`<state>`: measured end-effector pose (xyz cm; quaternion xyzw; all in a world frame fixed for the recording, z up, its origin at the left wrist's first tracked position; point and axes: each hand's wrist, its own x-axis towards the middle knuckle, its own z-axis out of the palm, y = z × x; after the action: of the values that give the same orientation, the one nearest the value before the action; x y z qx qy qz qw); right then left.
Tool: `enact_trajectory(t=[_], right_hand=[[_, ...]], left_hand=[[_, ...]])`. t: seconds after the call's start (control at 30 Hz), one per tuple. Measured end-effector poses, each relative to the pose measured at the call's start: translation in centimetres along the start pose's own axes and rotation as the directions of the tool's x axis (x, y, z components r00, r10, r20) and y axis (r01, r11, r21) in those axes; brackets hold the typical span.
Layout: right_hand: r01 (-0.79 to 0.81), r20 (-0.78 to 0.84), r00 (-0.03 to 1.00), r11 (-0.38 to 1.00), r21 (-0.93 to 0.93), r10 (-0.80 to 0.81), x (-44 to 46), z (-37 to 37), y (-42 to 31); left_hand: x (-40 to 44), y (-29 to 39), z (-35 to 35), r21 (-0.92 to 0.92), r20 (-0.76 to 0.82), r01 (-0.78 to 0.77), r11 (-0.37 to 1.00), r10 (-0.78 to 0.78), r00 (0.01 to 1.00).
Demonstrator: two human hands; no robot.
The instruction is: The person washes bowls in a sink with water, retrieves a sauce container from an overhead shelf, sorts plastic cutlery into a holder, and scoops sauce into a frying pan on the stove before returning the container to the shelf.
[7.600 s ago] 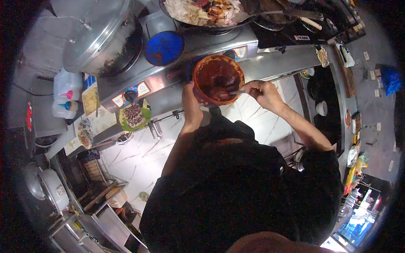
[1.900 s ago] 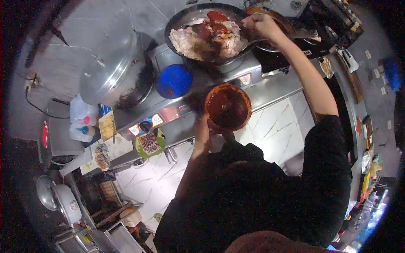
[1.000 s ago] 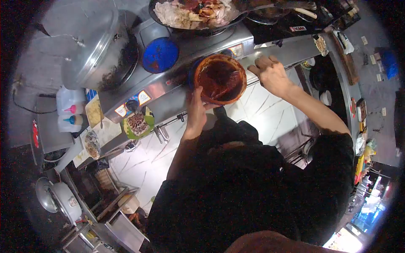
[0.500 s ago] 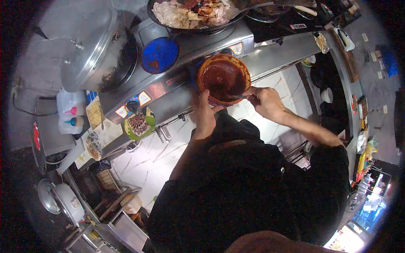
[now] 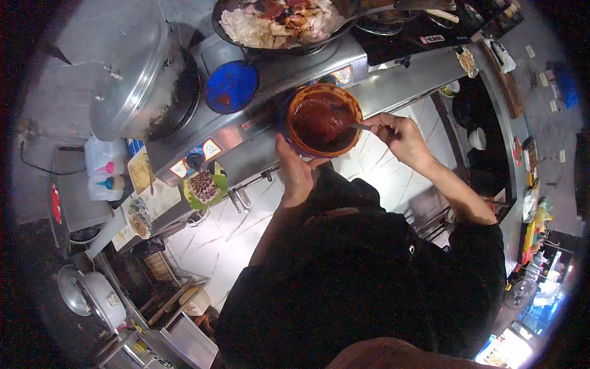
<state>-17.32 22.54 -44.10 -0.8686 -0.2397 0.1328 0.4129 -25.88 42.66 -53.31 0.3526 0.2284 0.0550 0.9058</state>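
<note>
A round tub (image 5: 359, 114) with a stained orange-brown rim is tipped so its mouth faces me, in front of the stove edge. Thick dark red paste (image 5: 316, 117) lies inside. My left hand (image 5: 296, 177) is closed on the tub's lower left side, the thumb along the wall and other fingers hidden beneath. In my right hand (image 5: 402, 140) is the handle of a spoon (image 5: 357, 126); its far end is in the paste, so its bowl is hidden. A blue lid (image 5: 232, 87) with red smears lies on the steel counter to the left.
Behind the tub, a wide pan (image 5: 216, 21) holds pale pieces with red paste and dark sauce on top. A large steel pot (image 5: 144, 92) stands at left. Lower left are a green-lined tray (image 5: 218, 175) and plastic bottles (image 5: 101, 169). White tiled floor (image 5: 215, 246) lies below.
My right hand has risen slightly and moved right, and the spoon has shifted up within the paste. My left hand sits a little lower on the tub's side.
</note>
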Motion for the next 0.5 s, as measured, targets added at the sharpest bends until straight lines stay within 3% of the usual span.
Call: enact_trajectory(t=[0.17,0.33,0.47,0.5], right_hand=[[-0.140,0.081,0.986,0.986,-0.093,0.148,0.3,-2.3,-1.1],[-0.026,0.084,0.996,0.998,0.064,0.021,2.9,-7.9,-4.5],[-0.059,0.024,0.998,0.998,0.003,0.059,6.1,-12.6,-10.9],[0.057,-0.037,0.998,0.998,-0.019,-0.058,7.5,-13.0,-11.2]], left_hand=[[0.5,1.4,1.0,-0.019,0.060,0.016,1.000,-0.015,0.998],[0.6,2.0,2.0,0.009,0.064,-0.001,1.000,0.000,0.998],[1.1,1.9,2.0,0.001,0.049,0.009,1.000,-0.009,0.999],[1.2,1.8,1.8,-0.005,0.044,0.009,1.000,-0.008,0.999]])
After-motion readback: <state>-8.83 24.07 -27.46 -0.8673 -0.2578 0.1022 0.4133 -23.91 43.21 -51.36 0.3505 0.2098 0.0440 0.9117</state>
